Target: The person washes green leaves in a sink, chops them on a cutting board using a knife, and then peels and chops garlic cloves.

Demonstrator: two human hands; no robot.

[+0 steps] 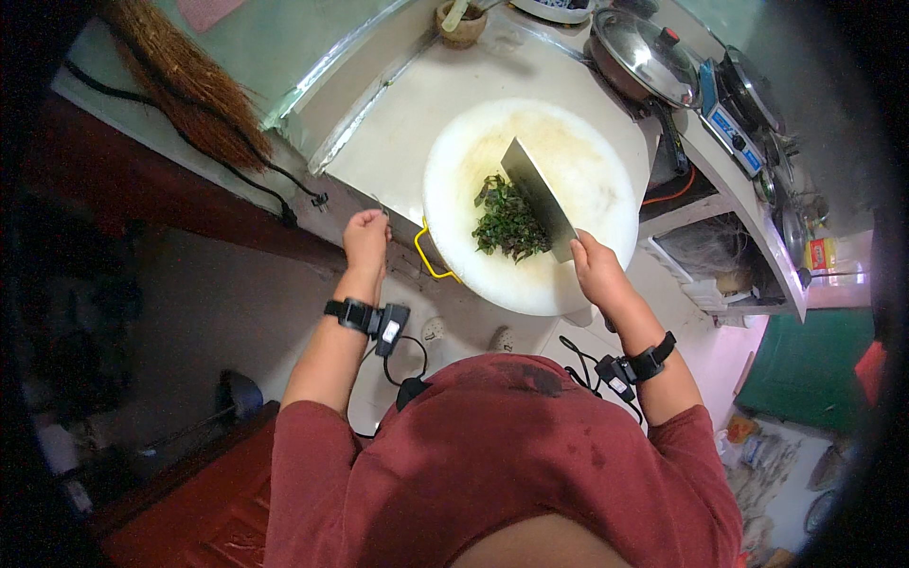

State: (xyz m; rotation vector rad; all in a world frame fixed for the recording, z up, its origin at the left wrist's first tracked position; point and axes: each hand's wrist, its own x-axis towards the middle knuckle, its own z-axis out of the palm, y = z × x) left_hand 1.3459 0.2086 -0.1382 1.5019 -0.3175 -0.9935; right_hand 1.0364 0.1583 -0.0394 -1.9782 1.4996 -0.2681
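Observation:
A round white cutting board (589, 284) with a yellow handle (425, 255) at its left lies on the counter before me. On it sits a pile of chopped dark green and purplish leaves (508, 224). My right hand (600, 266) grips a cleaver (536, 195), whose broad blade stands tilted along the right side of the pile. My left hand (367, 238) is off the board to its left, above the counter's front edge, with its fingers curled and a small thin dark thing at the fingertips, too small to identify.
A lidded pan (646, 60) stands at the back right, its handle pointing towards me. Beside it is a blue-fronted appliance (731, 131). A mortar (461, 28) stands at the back. A straw broom (192, 85) and a black cable with a plug (320, 201) lie at the left.

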